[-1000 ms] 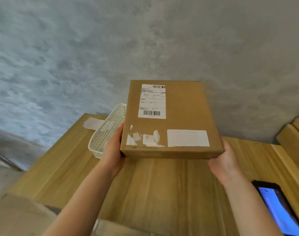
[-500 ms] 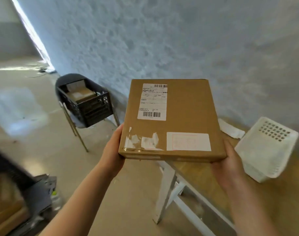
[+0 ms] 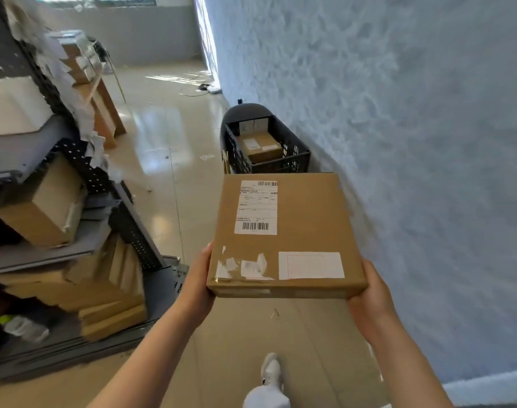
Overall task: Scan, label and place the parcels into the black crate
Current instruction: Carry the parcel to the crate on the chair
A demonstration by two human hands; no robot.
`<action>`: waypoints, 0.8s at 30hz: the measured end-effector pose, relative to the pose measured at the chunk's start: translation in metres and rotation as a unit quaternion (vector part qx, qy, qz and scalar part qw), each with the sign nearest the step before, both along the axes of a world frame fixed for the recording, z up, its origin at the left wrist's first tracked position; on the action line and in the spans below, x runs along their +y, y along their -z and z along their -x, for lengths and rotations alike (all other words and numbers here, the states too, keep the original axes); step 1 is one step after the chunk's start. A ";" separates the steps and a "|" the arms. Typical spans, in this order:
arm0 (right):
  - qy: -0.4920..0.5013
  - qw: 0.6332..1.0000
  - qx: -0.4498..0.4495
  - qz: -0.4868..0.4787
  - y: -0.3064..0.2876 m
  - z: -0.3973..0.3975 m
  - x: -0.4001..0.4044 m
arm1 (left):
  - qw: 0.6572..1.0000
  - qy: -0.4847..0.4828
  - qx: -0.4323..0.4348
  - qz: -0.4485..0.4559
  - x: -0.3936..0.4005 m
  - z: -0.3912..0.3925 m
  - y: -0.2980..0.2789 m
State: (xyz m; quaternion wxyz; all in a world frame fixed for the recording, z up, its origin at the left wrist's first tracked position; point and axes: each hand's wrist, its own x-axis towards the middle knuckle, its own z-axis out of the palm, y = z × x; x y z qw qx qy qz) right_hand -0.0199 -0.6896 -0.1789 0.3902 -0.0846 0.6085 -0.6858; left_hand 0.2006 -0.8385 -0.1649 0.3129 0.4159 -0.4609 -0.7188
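Cardboard parcel (image 3: 286,237) is held level above the floor, gripped at its near corners by the left hand (image 3: 196,285) and right hand (image 3: 369,301). Beyond it, the black crate (image 3: 266,148) is seen against the wall, boxes inside.

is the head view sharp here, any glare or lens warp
Head view: the held parcel and both hands, left hand and right hand, are fairly sharp; the shelving at the left edge smears with blur; window light glares off the glossy floor; the wide lens bends the wall; the black crate is readable.
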 end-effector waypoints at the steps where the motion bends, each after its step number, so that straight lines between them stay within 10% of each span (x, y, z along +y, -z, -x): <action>1: -0.008 1.000 -0.001 -0.001 0.003 0.007 -0.022 | 1.000 -0.011 -0.001 -0.005 -0.017 0.007 0.003; 24: -0.058 0.992 -0.022 -0.106 0.072 0.267 -0.477 | 0.998 0.016 -0.047 -0.039 -0.464 0.234 0.074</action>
